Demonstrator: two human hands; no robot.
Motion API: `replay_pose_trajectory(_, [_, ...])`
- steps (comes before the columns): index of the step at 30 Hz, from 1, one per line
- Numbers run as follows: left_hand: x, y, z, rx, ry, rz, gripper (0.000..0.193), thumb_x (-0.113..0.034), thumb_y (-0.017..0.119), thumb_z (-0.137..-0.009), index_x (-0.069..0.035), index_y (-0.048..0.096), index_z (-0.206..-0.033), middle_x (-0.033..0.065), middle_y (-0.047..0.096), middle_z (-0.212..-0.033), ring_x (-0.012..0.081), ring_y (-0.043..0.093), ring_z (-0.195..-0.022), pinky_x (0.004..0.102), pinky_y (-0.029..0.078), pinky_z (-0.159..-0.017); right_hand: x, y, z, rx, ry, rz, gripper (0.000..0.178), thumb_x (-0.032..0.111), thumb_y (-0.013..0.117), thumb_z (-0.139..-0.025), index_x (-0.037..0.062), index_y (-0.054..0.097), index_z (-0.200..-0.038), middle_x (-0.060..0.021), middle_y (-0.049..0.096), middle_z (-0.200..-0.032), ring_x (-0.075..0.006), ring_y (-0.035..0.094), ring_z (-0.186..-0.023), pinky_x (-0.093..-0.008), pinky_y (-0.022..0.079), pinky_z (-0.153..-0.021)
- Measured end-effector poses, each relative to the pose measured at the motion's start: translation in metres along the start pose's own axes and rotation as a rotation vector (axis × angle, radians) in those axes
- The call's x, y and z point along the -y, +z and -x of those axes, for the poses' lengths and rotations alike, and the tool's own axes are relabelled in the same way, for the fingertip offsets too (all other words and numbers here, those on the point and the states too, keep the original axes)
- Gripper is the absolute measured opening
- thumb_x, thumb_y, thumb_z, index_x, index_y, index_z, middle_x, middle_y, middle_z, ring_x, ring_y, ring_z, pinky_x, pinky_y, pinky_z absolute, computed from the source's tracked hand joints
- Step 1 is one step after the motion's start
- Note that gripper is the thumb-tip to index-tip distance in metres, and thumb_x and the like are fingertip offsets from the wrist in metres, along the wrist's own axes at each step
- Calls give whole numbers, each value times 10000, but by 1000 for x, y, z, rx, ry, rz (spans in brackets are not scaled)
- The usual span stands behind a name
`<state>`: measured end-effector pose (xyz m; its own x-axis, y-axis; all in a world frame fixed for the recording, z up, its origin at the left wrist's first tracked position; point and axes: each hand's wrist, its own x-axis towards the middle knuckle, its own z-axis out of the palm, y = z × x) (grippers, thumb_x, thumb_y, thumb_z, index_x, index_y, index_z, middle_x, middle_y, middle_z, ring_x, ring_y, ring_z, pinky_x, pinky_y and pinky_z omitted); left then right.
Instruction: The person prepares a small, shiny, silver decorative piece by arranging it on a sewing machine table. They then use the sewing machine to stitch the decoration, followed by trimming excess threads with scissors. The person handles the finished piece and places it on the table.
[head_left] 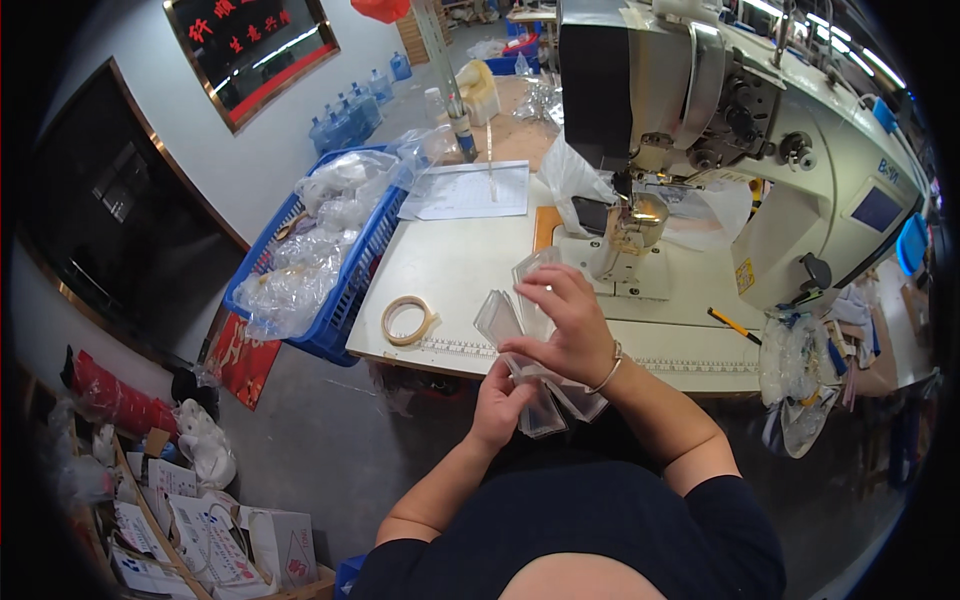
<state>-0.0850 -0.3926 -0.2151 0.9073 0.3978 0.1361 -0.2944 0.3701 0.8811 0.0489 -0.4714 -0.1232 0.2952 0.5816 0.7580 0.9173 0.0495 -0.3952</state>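
Note:
Over the front edge of the sewing table, both hands are at a loose fan of clear, flat plastic pieces (541, 412). My left hand (493, 408) pinches the lower pieces between thumb and fingers, and they hang below the table edge. Just above it, my right hand (568, 322), with a bracelet at the wrist, has its fingers bent round the upper part of the bunch. More clear pieces (498, 320) splay out to the left of the right hand, over the tabletop. How many each hand grips is hard to make out.
A sewing machine (820, 190) stands on the white table (450, 265). Left of my hands lies a tape roll (407, 320). A blue basket (345, 310) of clear plastic adjoins the table's left end. Printed paper (468, 190) lies behind; a yellow-black cutter (733, 325) lies right.

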Motion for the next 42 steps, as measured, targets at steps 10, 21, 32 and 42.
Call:
replay_pose_trajectory(10, [1, -1, -16, -25, -56, 29, 431, -102, 551, -902, -12, 366, -1281, 79, 523, -1159, 152, 547, -1035, 287, 475, -842, -5, 20, 2, 32, 502, -351, 361, 129, 757, -703, 8, 639, -1021, -53, 591, -752, -107, 574, -660, -234, 490, -592])
replay_pose_trajectory(21, [13, -26, -25, -71, -125, 171, 419, -147, 531, -919, 3, 370, -1275, 120, 513, -1205, 185, 528, -1076, 342, 431, -934, -38, 40, 7, 53, 790, -778, 88, 67, 660, -817, -10, 657, -858, -51, 643, -720, -96, 608, -660, -214, 495, -585])
replay_pose_trajectory(32, [6, -24, -25, -68, -150, 243, 379, -119, 488, -929, 5, 365, -1266, 115, 518, -1178, 199, 540, -1071, 346, 450, -925, -55, 46, 8, 204, 851, -1038, 137, 21, 660, -800, -15, 631, -929, -53, 642, -815, -102, 611, -717, -230, 504, -650])
replay_pose_trajectory(42, [15, -38, -24, -99, -163, 275, 383, -163, 500, -925, -12, 394, -1261, 126, 524, -1184, 219, 556, -1058, 373, 462, -921, -48, 39, 22, 289, 706, -775, 104, 62, 678, -790, 0, 664, -872, -50, 666, -776, -79, 617, -701, -212, 499, -644])
